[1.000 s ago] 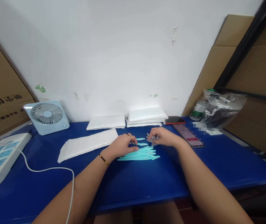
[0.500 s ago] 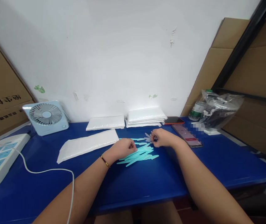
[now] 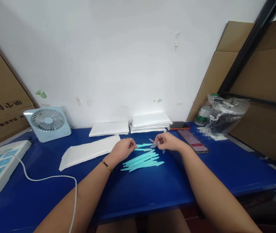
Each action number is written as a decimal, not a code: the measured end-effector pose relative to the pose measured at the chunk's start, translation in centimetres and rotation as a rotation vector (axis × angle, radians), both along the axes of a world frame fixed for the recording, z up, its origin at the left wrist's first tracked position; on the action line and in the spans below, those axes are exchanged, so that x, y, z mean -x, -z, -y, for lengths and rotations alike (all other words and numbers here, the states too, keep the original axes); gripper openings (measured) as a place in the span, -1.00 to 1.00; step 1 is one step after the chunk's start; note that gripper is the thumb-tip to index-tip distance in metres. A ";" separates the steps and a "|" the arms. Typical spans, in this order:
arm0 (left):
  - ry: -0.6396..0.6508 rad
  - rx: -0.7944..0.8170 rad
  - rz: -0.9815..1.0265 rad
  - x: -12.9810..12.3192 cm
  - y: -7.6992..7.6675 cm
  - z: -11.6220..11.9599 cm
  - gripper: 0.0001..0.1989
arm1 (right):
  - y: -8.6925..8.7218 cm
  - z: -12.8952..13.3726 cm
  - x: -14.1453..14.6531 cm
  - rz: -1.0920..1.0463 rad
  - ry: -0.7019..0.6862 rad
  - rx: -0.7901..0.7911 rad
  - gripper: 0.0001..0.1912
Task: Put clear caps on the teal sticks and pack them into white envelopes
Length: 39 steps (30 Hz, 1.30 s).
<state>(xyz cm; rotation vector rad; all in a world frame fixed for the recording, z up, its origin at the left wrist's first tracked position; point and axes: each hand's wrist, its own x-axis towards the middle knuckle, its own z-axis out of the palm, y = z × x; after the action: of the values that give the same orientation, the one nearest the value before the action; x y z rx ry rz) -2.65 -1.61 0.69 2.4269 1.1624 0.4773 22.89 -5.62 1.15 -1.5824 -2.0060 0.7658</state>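
Our left hand [image 3: 123, 149] was on the pile of blue-green sticks [image 3: 141, 161] before, and now it has moved to just behind the pile, with its thumb and finger pressed together at the end of a loose stick [image 3: 144, 145]. Our right hand [image 3: 168, 141] is still behind the pile, to its right, pinching at the little clear pieces [image 3: 153, 145], and the long white packet [image 3: 89, 152] lies left of the pile.

Slim teal tools [image 3: 141, 160] lie loosely overlapping near small translucent pieces [image 3: 153, 145].
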 end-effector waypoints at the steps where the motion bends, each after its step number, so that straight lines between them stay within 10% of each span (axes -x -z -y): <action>1: -0.002 -0.001 -0.002 0.0 0.0 0.0 -0.78 | -0.1 0.1 0.1 -0.065 -0.008 0.013 -0.83; 26: 0.007 0.028 0.098 -0.3 0.6 -0.5 -0.77 | 0.6 -0.2 1.8 -0.406 -0.137 0.154 -0.65; 35: 0.078 -0.118 -0.023 -0.3 0.1 0.7 -0.73 | 0.1 -0.3 -0.4 0.074 -0.063 -0.210 -0.82; 39: 0.236 -0.014 -0.078 -0.7 0.5 1.2 -0.81 | -0.5 0.4 -2.3 0.206 -0.097 -0.024 -0.80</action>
<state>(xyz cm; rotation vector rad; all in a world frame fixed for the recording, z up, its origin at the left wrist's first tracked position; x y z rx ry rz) -1.97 -2.83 0.15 2.5725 0.8883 0.3212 25.14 -5.99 1.65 -1.6175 -2.2431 0.6333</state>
